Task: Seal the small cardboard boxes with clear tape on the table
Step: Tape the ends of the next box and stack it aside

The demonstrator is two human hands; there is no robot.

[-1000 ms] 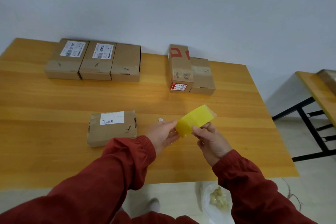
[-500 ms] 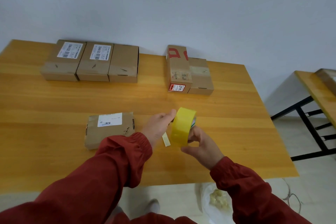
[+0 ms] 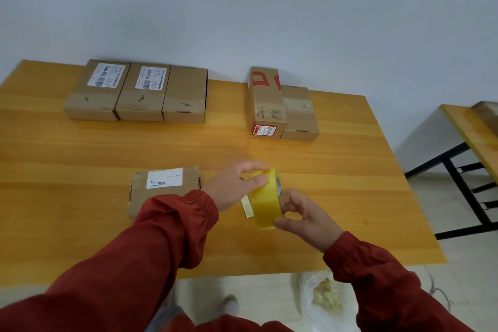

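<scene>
From my remote seat the wooden surface fills most of the view, with a second table off to the right and well apart from it. Along the far left edge three cardboard boxes sit touching in a row: two with white labels and one plain box. Further right, near the wall, a taller box with red print touches a lower box. Nearer to me lies the box with the white label, flat on the surface, its right end partly hidden behind my red sleeve. On the floor below the near edge I see a clear plastic bag. My left grip, a bare hand, reaches over the tape roll and pinches its upper edge between finger and thumb. My right grip curls round the roll's right side, thumb below and fingers above, keeping it on edge just right of the labelled box; I cannot tell whether it touches the wood. A short pale strip lies just beside the roll's left side.
</scene>
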